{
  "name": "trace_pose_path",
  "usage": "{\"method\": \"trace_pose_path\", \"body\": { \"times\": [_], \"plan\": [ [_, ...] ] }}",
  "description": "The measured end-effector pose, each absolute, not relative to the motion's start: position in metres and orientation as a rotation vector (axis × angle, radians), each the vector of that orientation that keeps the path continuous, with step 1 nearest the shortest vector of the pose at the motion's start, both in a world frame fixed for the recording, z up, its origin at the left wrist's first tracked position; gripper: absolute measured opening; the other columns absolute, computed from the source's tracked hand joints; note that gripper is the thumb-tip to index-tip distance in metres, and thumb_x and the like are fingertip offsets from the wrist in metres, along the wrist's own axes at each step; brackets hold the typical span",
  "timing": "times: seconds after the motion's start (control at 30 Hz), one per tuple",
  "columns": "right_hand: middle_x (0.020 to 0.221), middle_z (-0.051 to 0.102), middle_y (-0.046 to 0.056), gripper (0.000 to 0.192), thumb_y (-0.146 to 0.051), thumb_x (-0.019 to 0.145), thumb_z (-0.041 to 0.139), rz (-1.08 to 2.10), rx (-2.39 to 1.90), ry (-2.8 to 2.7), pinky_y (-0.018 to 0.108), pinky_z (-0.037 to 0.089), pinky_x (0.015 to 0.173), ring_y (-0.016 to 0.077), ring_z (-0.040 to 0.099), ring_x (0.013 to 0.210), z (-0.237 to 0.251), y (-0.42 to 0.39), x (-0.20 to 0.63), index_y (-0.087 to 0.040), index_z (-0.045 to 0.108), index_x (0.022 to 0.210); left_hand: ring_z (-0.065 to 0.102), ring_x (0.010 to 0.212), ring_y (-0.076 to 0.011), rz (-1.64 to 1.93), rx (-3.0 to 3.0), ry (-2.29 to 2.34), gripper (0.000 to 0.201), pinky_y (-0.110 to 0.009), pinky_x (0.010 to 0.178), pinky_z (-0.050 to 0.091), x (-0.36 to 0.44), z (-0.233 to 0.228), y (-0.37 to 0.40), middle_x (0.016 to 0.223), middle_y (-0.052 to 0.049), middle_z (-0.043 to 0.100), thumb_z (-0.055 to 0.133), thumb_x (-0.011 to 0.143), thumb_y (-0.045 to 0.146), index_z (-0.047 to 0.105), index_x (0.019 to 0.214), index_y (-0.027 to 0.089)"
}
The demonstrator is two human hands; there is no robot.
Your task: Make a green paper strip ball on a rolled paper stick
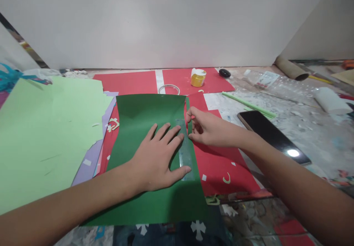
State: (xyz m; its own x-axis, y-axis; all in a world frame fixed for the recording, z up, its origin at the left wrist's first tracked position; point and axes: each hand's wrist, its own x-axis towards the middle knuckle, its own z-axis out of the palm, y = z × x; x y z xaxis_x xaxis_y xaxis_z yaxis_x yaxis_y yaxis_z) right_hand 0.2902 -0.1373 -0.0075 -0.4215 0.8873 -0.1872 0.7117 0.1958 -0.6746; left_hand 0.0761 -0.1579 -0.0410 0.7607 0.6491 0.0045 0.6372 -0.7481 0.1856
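The left hand (159, 157) lies open and flat on a clear plastic ruler (184, 148) atop dark green paper sheet (143, 113); the right hand (210, 130) seemingly pinches the sheet's edge.

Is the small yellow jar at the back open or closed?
Open: the small yellow jar shows its white lid tilted up behind the rim.

Paint-smeared table (304, 128) bears red paper (221, 165), a phone (272, 135), a plastic bottle (279, 85)

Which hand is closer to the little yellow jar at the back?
Right. The right hand lies just below the yellow jar; the left hand rests lower, on the green paper.
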Motion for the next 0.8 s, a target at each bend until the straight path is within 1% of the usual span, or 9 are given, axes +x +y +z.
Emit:
{"method": "trace_pose_path", "body": {
  "times": [0.3,0.57,0.8],
  "plan": [
    [0.069,0.051,-0.005,0.033,-0.013,0.078,0.058,0.973,-1.568,-2.234,0.025,0.04,0.055,0.0139,0.051,0.063,-0.0052,-0.1447,0.2814,-0.023,0.036,0.1,0.023,0.143,-0.0381,0.092,2.802,1.016,0.077,-0.062,0.115,0.017,0.0765,-0.0399,-0.1587,0.156,-0.011,0.029,0.037,0.088,0.067,0.039,0.145,0.015],
    [0.073,0.055,-0.005,0.032,-0.014,0.078,0.058,1.04,-1.544,-2.178,0.024,0.044,0.058,0.0126,0.053,0.063,-0.0021,-0.1461,0.2814,-0.023,0.035,0.099,0.024,0.143,-0.039,0.105,2.815,1.015,0.077,-0.062,0.114,0.018,0.0765,-0.0415,-0.159,0.156,-0.012,0.031,0.036,0.088,0.067,0.038,0.145,0.016],
    [0.074,0.059,-0.002,0.034,-0.016,0.08,0.057,1.081,-1.562,-2.247,0.025,0.043,0.057,0.0138,0.054,0.062,0.0001,-0.1455,0.2885,-0.023,0.035,0.105,0.025,0.142,-0.0393,0.104,2.812,1.013,0.076,-0.062,0.114,0.019,0.0771,-0.0405,-0.1595,0.155,-0.012,0.031,0.036,0.089,0.066,0.041,0.144,0.015]
  ]
}}
